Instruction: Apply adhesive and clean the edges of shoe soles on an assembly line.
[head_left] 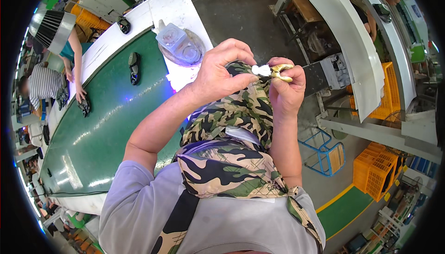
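Observation:
Both of my hands are raised in front of my chest, over a camouflage-pattern apron (pixel 232 129). My left hand (pixel 222 71) pinches a small white piece (pixel 262 70) between thumb and fingers. My right hand (pixel 287 87) grips a small gold-coloured metal part (pixel 282 71) that meets the white piece. The two hands touch at the fingertips. What lies inside my right palm is hidden.
A green conveyor belt (pixel 102 124) with a white rim runs to my left, carrying several dark parts (pixel 134 67). A clear plastic tray (pixel 178 43) sits on its white edge. Another person's hand (pixel 81 94) rests on the belt. Orange crates (pixel 378 170) and a blue stool (pixel 327 154) stand on the right.

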Tool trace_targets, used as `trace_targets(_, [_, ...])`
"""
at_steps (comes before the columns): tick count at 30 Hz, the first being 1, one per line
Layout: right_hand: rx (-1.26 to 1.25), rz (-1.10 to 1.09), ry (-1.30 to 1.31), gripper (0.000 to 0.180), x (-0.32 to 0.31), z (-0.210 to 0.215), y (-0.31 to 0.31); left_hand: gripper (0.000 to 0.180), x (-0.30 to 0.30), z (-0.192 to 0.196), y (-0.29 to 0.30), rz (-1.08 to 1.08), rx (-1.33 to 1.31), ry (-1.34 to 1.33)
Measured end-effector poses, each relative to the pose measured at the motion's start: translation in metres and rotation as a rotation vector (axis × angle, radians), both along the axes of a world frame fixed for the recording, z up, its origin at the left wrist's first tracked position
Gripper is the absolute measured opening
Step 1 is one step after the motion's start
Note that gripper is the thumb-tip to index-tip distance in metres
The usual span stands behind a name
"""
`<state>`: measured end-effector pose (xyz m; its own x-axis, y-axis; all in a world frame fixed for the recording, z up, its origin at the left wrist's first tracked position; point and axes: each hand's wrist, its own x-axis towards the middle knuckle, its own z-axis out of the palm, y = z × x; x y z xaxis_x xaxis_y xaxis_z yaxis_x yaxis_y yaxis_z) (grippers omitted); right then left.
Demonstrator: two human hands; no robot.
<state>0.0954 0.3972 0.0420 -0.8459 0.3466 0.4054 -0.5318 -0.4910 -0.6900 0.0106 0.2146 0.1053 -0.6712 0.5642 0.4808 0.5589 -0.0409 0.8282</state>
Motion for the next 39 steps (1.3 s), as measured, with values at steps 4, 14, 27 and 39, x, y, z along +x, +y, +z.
trace_targets(4, [0.004,0.011,0.022,0.031,0.000,0.007,-0.002,0.025,-0.001,0.008,-0.002,-0.045,0.001,0.034])
trace_targets(14, [-0.073,0.007,-0.038,0.060,0.002,0.017,-0.007,0.025,-0.004,0.008,-0.001,-0.059,-0.019,0.051])
trace_targets(27, [-0.010,0.020,-0.044,0.052,0.004,0.015,-0.004,0.021,-0.012,0.007,0.000,-0.077,-0.039,0.094])
trace_targets(39, [-0.007,-0.027,-0.007,0.050,0.002,0.014,-0.007,0.021,-0.010,0.012,0.001,-0.010,-0.009,0.169])
